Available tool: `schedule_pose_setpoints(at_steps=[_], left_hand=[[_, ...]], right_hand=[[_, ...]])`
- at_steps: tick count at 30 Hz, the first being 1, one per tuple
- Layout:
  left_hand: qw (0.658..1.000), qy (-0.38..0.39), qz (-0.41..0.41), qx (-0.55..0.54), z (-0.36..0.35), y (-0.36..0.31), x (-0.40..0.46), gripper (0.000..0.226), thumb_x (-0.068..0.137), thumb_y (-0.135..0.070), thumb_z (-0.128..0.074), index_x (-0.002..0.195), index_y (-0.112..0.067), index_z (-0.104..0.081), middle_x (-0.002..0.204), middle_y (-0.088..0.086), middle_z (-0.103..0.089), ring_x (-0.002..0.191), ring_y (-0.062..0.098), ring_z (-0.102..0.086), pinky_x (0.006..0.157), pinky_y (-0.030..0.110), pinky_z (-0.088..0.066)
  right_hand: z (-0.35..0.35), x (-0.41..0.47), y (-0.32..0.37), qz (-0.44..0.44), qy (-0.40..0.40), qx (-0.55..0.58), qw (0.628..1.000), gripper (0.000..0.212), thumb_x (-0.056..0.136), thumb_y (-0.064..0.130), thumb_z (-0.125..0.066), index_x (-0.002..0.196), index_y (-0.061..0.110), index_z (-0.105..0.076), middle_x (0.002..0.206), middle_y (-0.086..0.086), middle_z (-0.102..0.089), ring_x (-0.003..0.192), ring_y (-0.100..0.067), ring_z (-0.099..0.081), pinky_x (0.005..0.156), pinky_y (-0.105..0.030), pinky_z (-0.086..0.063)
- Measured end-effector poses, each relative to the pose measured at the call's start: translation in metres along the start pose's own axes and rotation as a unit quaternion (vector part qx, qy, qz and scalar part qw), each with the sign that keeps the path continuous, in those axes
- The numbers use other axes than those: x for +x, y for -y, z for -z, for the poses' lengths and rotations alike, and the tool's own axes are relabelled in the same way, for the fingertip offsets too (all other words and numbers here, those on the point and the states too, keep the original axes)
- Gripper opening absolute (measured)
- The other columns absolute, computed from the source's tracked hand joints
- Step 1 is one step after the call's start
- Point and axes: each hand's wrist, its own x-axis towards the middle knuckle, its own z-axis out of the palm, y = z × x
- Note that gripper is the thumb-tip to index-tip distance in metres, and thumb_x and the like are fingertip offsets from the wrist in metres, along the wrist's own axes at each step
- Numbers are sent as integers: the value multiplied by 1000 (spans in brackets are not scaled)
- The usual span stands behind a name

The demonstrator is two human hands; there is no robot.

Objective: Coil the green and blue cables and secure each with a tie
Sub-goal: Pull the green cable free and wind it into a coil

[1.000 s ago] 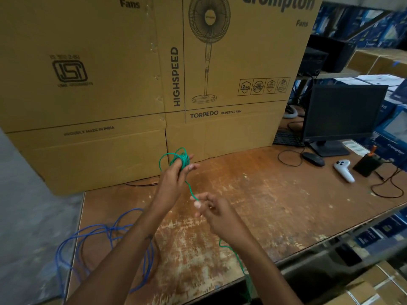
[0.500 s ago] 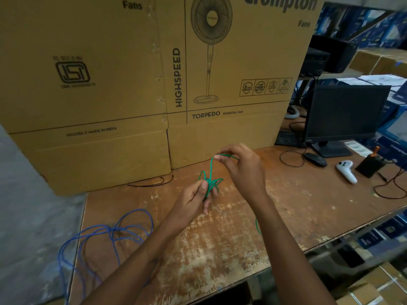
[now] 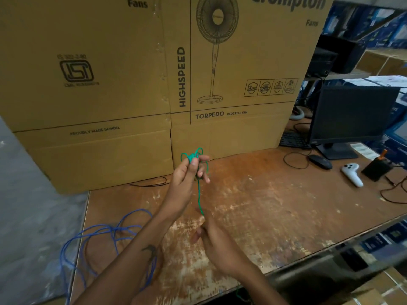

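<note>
My left hand (image 3: 187, 172) is raised above the table and grips a small bundle of loops of the green cable (image 3: 199, 194) at its fingertips. From the bundle one strand runs straight down to my right hand (image 3: 218, 243), which pinches it lower and nearer to me. The rest of the green cable drops out of sight below the table's front edge. The blue cable (image 3: 110, 234) lies in loose tangled loops on the left end of the table, partly under my left forearm. A thin black tie (image 3: 149, 183) lies at the foot of the cardboard box.
A large cardboard fan box (image 3: 154, 84) stands along the back of the worn wooden table (image 3: 264, 216). To the right are a monitor (image 3: 350, 115), keyboard (image 3: 293, 139), mouse (image 3: 320, 161), white controller (image 3: 352, 172) and a black device (image 3: 374, 170). More boxes lie below the front edge.
My left hand has risen with the green loops. My right hand has come down from above the bundle and toward me, sliding along the strand, which now hangs taut between the hands.
</note>
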Motion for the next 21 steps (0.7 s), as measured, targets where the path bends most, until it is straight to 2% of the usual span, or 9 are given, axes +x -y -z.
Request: schedule_pose_setpoints(at_steps=[3,6,7,9,11,12,14,18,21], left_hand=[[992,14,-12,129,8,14,5,27,114,-15,-36,124,-18,-61,86,-1,-55,82,15,-70,88,27,-54],[962,46,-7,269,9,35,-1,23,114,-22,-39,115,-15,-62,115,-4,-66,109,12,-69,99,27,-51],[955,57,-5,292,7,40,-4,24,114,-22,-40,112,-14,-62,117,-5,-67,111,11,-67,98,26,-50],[955,74,12,286,3,41,-11,23,114,-24,-40,115,-20,-63,104,-9,-69,100,7,-66,92,25,-48],[959,83,12,271,1,39,-18,24,114,-30,-38,105,-34,-61,88,-8,-68,87,11,-64,83,31,-47],[963,87,10,256,0,37,-21,28,114,-33,-36,99,-35,-60,81,-4,-66,81,16,-63,80,36,-47],[973,98,13,208,-4,33,-26,39,114,-40,-31,102,-33,-67,74,3,-59,72,27,-61,75,43,-48],[985,106,37,132,-16,24,-35,51,109,-54,-30,99,-27,-72,70,-2,-47,60,21,-49,64,41,-44],[992,98,29,75,-19,16,-33,48,107,-52,-36,96,-21,-70,68,-6,-43,56,19,-44,60,39,-41]], right_hand=[[13,-27,19,21,13,-37,999,39,111,20,-35,148,24,-25,107,14,-65,82,-1,-57,75,-24,-51],[47,-33,44,34,6,-98,995,29,109,18,-38,137,25,-40,105,12,-69,74,-2,-58,71,-28,-49],[59,-30,50,31,-16,-130,991,27,109,18,-39,134,26,-47,103,12,-72,74,-3,-60,68,-27,-48],[86,-18,59,20,-103,-204,973,26,108,23,-44,128,34,-56,95,15,-71,73,-2,-60,65,-25,-44],[110,1,59,13,-192,-220,956,18,106,37,-47,115,43,-60,88,18,-64,72,1,-53,61,-26,-41],[120,11,58,24,-228,-212,950,15,105,43,-48,110,43,-62,87,16,-63,76,-2,-56,62,-30,-44],[131,35,46,55,-269,-206,939,16,102,49,-54,107,40,-66,89,12,-66,88,-12,-66,68,-38,-52],[146,84,14,93,-272,-35,957,10,90,37,-77,96,30,-80,91,12,-78,86,-1,-68,72,-29,-48],[133,102,-6,123,-183,107,969,12,97,10,-71,103,14,-81,95,4,-77,79,6,-65,72,-17,-45]])
